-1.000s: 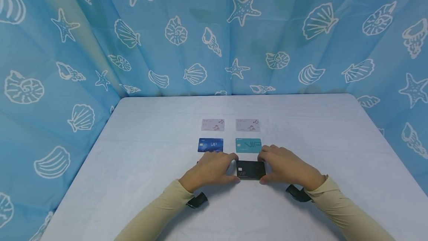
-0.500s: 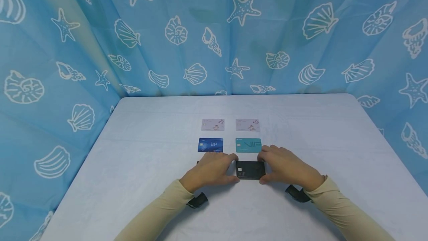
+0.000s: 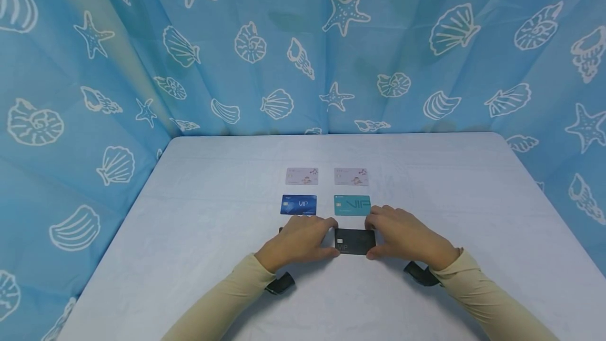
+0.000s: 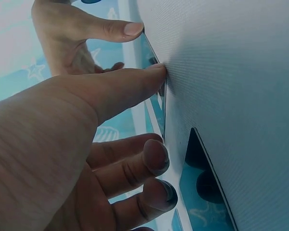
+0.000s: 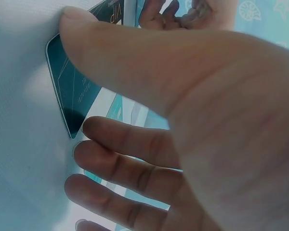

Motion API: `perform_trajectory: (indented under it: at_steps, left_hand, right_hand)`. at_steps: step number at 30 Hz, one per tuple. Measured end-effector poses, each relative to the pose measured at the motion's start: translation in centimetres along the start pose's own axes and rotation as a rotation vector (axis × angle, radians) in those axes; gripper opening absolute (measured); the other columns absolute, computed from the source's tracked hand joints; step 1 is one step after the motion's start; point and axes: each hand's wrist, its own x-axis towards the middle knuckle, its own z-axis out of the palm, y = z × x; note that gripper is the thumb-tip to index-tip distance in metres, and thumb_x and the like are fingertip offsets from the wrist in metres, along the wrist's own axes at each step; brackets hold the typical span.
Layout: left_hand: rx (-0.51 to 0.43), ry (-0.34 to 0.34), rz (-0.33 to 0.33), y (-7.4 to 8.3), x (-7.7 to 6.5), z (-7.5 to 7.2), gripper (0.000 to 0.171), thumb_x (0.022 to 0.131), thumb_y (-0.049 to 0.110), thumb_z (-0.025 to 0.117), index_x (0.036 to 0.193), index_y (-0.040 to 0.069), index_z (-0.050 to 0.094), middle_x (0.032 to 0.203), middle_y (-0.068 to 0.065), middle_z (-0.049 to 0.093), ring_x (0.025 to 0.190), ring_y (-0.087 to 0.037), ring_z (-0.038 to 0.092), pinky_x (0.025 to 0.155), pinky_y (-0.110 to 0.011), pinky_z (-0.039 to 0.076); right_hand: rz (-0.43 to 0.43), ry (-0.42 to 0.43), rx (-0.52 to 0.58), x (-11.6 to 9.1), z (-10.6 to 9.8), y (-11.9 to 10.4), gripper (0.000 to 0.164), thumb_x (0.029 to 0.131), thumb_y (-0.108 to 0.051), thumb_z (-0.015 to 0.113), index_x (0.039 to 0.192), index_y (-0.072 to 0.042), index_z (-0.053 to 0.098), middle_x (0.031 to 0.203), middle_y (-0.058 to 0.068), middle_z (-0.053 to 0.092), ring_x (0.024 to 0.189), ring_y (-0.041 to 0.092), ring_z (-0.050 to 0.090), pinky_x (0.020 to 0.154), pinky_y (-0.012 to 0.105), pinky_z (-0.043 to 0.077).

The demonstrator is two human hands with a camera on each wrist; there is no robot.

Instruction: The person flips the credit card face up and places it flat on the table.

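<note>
A black VIP bank card (image 3: pixel 355 241) lies on the white table between the two hands. My left hand (image 3: pixel 299 240) holds its left short edge, thumb at the near corner and index finger at the far one. At the right short edge my right hand (image 3: pixel 408 234) grips likewise with thumb and index finger. In the right wrist view the thumb covers part of the card (image 5: pixel 70 96), and the other fingers extend past its far corner. Beneath the left hand lies a second dark card (image 4: pixel 197 153), mostly hidden from the head view.
Beyond the hands lie a blue VIP card (image 3: pixel 299 204) and a teal VIP card (image 3: pixel 352 205). Farther back are two pale pink cards, one left (image 3: pixel 302 176) and one right (image 3: pixel 351 177). A blue seashell curtain (image 3: pixel 284 67) hangs behind the table (image 3: pixel 213 183).
The black card has shifted very slightly toward the person between the fingers. Both hands keep nearly the same place, and the other cards stay put.
</note>
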Motion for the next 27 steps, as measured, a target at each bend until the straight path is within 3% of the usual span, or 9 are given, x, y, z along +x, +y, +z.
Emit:
perform_trajectory:
  at_steps: [13, 27]
  left_hand:
    - [-0.004, 0.000, 0.000, 0.02, 0.05, 0.02, 0.052, 0.090, 0.048, 0.078, 0.130, 0.017, 0.068, 0.065, 0.009, 0.043, 0.060, -0.007, 0.042, 0.052, -0.024, 0.027]
    - [-0.006, 0.001, -0.001, 0.08, -0.01, 0.01, 0.052, 0.089, 0.047, 0.078, 0.130, 0.016, 0.068, 0.067, 0.008, 0.049, 0.061, -0.007, 0.045, 0.053, -0.024, 0.029]
  right_hand:
    - [0.006, 0.000, 0.010, 0.03, 0.11, 0.08, 0.051, 0.069, -0.038, 0.096, 0.106, -0.012, 0.072, 0.096, -0.005, 0.064, 0.085, 0.011, 0.052, 0.078, 0.035, 0.051]
    - [0.020, -0.008, 0.027, 0.07, 0.11, 0.07, 0.051, 0.069, -0.037, 0.096, 0.106, -0.012, 0.072, 0.095, -0.005, 0.064, 0.084, 0.011, 0.052, 0.078, 0.035, 0.050]
